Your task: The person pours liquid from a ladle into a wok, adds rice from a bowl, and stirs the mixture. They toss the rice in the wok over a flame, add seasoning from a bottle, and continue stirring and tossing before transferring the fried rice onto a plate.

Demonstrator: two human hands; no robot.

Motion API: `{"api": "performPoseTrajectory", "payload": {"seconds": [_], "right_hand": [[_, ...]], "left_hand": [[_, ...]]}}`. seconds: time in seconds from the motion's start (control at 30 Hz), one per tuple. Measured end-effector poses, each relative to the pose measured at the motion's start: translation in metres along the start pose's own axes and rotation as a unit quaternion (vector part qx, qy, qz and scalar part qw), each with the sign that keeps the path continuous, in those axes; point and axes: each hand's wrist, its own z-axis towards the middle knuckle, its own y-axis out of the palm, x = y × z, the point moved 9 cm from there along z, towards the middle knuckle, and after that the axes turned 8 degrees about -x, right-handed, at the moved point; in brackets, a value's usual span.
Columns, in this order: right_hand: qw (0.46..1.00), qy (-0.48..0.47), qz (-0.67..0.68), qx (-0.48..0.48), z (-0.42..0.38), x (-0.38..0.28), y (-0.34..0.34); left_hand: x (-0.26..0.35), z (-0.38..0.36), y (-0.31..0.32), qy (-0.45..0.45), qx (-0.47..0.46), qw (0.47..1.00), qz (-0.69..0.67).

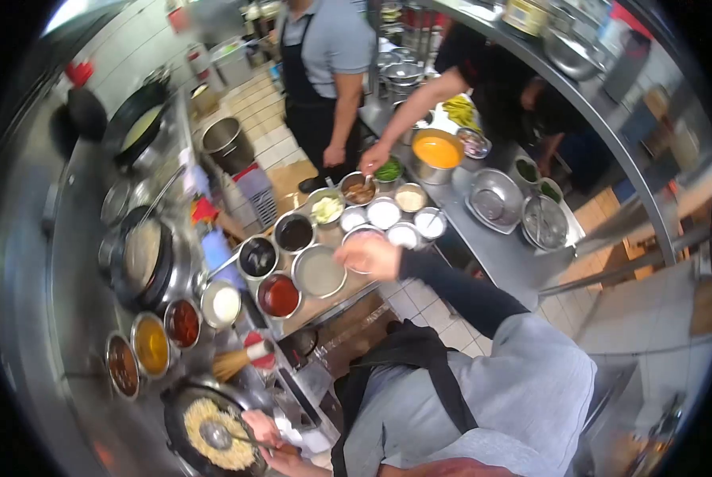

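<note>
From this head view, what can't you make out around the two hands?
- Left hand at the wok: its grip on the ladle handle is too small and warped by the lens edge to judge.
- Right hand: blurred above the seasoning bowls; held or empty, unclear. It covers part of one bowl.
- Seasoning bowl contents: too small to identify.
- Co-worker's hand: too small to judge what it holds.
</note>
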Motion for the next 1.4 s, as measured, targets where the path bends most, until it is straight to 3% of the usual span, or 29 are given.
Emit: {"api": "performPoseTrajectory", "payload": {"seconds": [0.03, 0.07, 0.1, 0.13, 0.2, 0.23, 0.33, 0.4, 0.47, 0.53, 0.67, 0.7, 0.73, 0.83, 0.9, 1.0, 1.03, 1.07, 1.1, 1.13, 1.17, 1.23, 1.27, 1.33, 1.37, 1.4], "right_hand": [[0.982, 0.1, 0.124, 0.103, -0.038, 0.04, -0.065], [0.975, 0.093, -0.072, 0.188, -0.056, -0.043, -0.167], [0.935, 0.086, -0.106, 0.327, -0.097, -0.064, -0.235], [0.879, 0.083, -0.227, 0.41, -0.133, -0.113, -0.29], [0.719, -0.01, -0.329, 0.612, -0.216, -0.18, -0.364], [0.586, -0.046, -0.461, 0.665, -0.253, -0.213, -0.382], [0.274, 0.054, -0.697, 0.661, -0.317, -0.282, -0.413], [0.187, 0.141, -0.715, 0.659, -0.363, -0.285, -0.448], [0.242, 0.205, -0.669, 0.672, -0.404, -0.281, -0.484], [0.425, 0.249, -0.543, 0.68, -0.443, -0.265, -0.519], [0.461, 0.294, -0.514, 0.661, -0.433, -0.271, -0.504], [0.545, 0.217, -0.473, 0.658, -0.42, -0.271, -0.494], [0.581, 0.176, -0.496, 0.621, -0.399, -0.277, -0.477], [0.728, 0.053, -0.2, 0.654, -0.333, -0.26, -0.404], [0.89, -0.088, -0.1, 0.436, -0.258, -0.248, -0.344], [0.949, -0.102, 0.108, 0.277, -0.161, -0.199, -0.226], [0.95, -0.088, 0.207, 0.215, -0.129, -0.18, -0.178], [0.946, -0.068, 0.283, 0.141, -0.096, -0.169, -0.124], [0.949, -0.015, 0.311, 0.054, -0.054, -0.169, -0.075], [0.97, -0.038, 0.215, -0.109, -0.019, -0.167, -0.028], [0.937, 0.03, 0.308, -0.164, 0.008, -0.161, 0.032], [0.955, -0.018, 0.214, -0.202, 0.065, -0.17, 0.12], [0.955, -0.036, 0.192, -0.222, 0.086, -0.178, 0.162], [0.953, -0.051, 0.084, -0.285, 0.123, -0.201, 0.23], [0.956, -0.114, 0.07, -0.262, 0.139, -0.209, 0.262], [0.953, -0.11, 0.002, -0.283, 0.151, -0.215, 0.294]], "left_hand": [[0.004, 0.023, -0.035, -0.103, -0.118, 0.986, -0.061], [0.004, 0.033, -0.052, -0.212, -0.228, 0.946, -0.094], [0.005, 0.046, -0.042, -0.05, -0.038, 0.996, 0.06], [-0.012, 0.052, 0.002, -0.018, 0.028, 0.992, 0.125], [-0.036, 0.069, 0.046, -0.009, 0.058, 0.977, 0.203], [-0.047, 0.077, 0.061, -0.007, 0.064, 0.97, 0.235], [-0.085, 0.088, 0.089, -0.02, 0.087, 0.948, 0.305], [-0.1, 0.088, 0.099, -0.017, 0.098, 0.937, 0.335], [-0.113, 0.085, 0.103, -0.014, 0.111, 0.929, 0.353], [-0.117, 0.078, 0.099, -0.016, 0.123, 0.921, 0.369], [-0.097, 0.049, 0.075, 0.013, 0.15, 0.916, 0.373], [-0.084, 0.037, 0.065, 0.026, 0.158, 0.917, 0.365], [-0.069, 0.022, 0.053, 0.043, 0.161, 0.921, 0.352], [-0.026, -0.032, 0.005, 0.098, 0.157, 0.954, 0.234], [-0.033, -0.054, 0.025, 0.123, 0.173, 0.97, 0.121], [-0.035, -0.083, 0.034, 0.202, 0.135, 0.961, -0.131], [-0.029, -0.084, 0.021, 0.213, 0.042, 0.962, -0.165], [-0.031, -0.09, 0.049, 0.222, 0.035, 0.934, -0.277], [-0.024, -0.087, 0.012, 0.22, -0.03, 0.94, -0.259], [-0.024, -0.087, 0.017, 0.201, -0.1, 0.94, -0.257], [-0.022, -0.092, 0.01, 0.236, 0.003, 0.94, -0.245], [-0.015, -0.099, 0.025, 0.213, 0.054, 0.963, -0.159], [-0.005, -0.109, 0.037, 0.236, 0.113, 0.964, -0.046], [0.01, -0.14, 0.079, 0.242, 0.254, 0.924, 0.149], [0.018, -0.155, 0.084, 0.235, 0.301, 0.896, 0.228], [0.025, -0.168, 0.087, 0.222, 0.344, 0.86, 0.304]]}}
